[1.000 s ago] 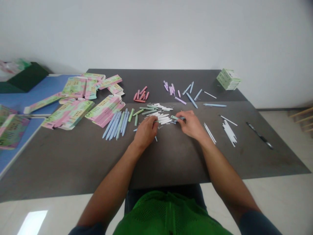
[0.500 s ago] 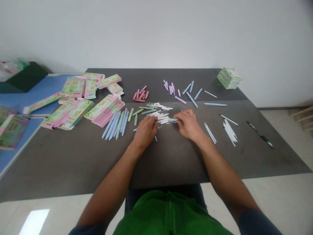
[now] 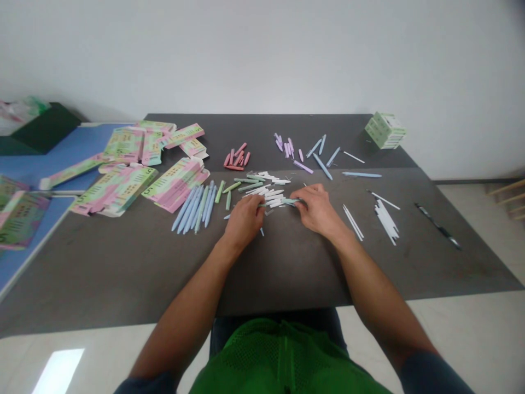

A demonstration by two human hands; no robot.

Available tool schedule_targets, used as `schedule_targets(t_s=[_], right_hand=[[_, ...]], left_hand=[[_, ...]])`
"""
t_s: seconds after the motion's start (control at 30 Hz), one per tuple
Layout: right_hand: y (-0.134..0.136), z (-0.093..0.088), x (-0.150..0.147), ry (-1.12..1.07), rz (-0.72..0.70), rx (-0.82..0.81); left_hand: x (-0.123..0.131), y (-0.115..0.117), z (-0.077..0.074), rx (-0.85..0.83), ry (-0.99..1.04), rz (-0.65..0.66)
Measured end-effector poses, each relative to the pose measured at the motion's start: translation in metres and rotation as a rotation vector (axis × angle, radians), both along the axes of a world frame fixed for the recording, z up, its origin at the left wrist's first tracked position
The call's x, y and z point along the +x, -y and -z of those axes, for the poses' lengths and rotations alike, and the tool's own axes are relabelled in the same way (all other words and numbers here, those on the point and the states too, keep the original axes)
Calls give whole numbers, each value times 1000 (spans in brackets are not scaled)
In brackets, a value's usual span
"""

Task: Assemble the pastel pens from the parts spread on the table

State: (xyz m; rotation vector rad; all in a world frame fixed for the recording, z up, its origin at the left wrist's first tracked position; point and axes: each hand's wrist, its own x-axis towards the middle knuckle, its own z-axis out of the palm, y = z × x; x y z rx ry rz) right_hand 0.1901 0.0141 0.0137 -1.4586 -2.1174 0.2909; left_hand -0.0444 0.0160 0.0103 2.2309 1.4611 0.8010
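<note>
My left hand (image 3: 245, 220) is closed in a pinch at the near left side of a pile of short white sticks (image 3: 270, 196). A bit of something greenish shows at its fingertips, mostly hidden. Across the pile, my right hand (image 3: 314, 209) grips a slim pale green pen part (image 3: 289, 201) between thumb and fingers, its tip pointing left. Green pen barrels (image 3: 251, 186) lie just behind the white sticks. To the left of my left hand is a row of light blue pens (image 3: 191, 210) with a green one among them.
Pink and green cartons (image 3: 176, 183) are heaped at the left. Farther back lie red pen parts (image 3: 237, 157), purple ones (image 3: 289, 145) and blue barrels (image 3: 322, 166). On the right are white refills (image 3: 385, 220), a black pen (image 3: 438, 225) and a small green-white box (image 3: 384, 131).
</note>
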Motion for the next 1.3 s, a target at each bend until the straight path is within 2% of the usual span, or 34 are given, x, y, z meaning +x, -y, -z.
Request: schedule_targets(t_s=[0.27,0.47,0.77,0.97,1.17,1.3], right_hand=[[9,0,-17,24,-118,30],[5,-1,-18,-129,-129,11],[5,-7,-17,-402,-45,-204],[1,-3,-15,-693,-12,-367],[1,-3,-18,-790,89,-418],[2,-3,-22,-856,136,-429]], left_hand=[[4,2,4,-41,-3,48],[4,4,-1,-81,57,19],[5,5,-2,-153,175,-18],[3,6,-6,-156,207,37],[4,5,-7,-209,190,51],[8,7,-7,-291,244,108]])
